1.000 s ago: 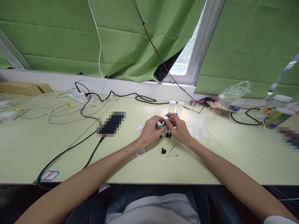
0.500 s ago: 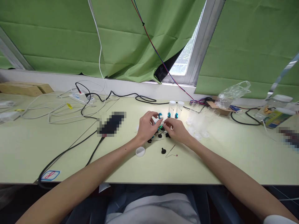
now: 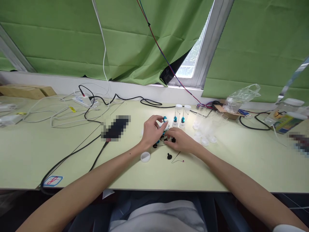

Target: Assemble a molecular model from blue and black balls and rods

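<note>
My left hand (image 3: 152,130) is closed, holding a small teal plastic part (image 3: 165,119) up between thumb and fingertips. Just to its right, my right hand (image 3: 181,139) reaches low into a pile of small parts, thumb and fingertips closing around a small black part (image 3: 166,139). The pile of teal, green and black pieces is partly hidden by both hands. A black round-based peg (image 3: 169,156) lies in front, beside a bent thin wire (image 3: 178,160) with a small red end. Behind stand two clear tubes (image 3: 175,124) with white caps, teal parts and wires inside.
A white round lid (image 3: 145,157) lies near my left wrist. Clear and white caps (image 3: 205,141) cluster on the right. A pixelated dark device (image 3: 116,128) with a cable (image 3: 98,157) lies left. A power strip (image 3: 83,101), a cardboard box (image 3: 229,111) and a jar (image 3: 288,122) stand farther back.
My right hand has moved down and slightly left, from near the left fingertips into the pile of parts. My left hand stays nearly in place with the teal part.
</note>
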Tool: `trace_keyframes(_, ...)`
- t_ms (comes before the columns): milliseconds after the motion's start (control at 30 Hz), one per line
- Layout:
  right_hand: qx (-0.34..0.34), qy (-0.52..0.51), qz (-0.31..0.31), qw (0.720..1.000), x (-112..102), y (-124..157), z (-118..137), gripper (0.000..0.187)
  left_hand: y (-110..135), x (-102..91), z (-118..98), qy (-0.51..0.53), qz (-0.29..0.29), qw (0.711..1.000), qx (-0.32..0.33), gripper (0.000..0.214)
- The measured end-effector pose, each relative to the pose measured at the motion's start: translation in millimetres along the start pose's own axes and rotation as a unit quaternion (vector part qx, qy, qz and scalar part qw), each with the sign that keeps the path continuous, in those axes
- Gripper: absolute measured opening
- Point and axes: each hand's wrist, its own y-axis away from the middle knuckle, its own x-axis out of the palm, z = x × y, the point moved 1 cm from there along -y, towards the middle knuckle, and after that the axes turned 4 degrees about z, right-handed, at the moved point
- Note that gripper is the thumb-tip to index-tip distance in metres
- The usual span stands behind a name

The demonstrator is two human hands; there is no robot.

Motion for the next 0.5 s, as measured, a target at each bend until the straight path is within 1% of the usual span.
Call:
trace_keyframes(300,-0.022,0.029,-0.005,0.999,1.9,-0.5,1.9,0.006,1.1,1.0,-0.7,0.007,0.002,1.0,-0.005,0.018)
trace_keyframes(500,-0.009,0.059,-0.008,0.998,1.3,-0.8,1.1,0.008,1.1,1.0,0.1,0.005,0.004,1.0,-0.004,0.018)
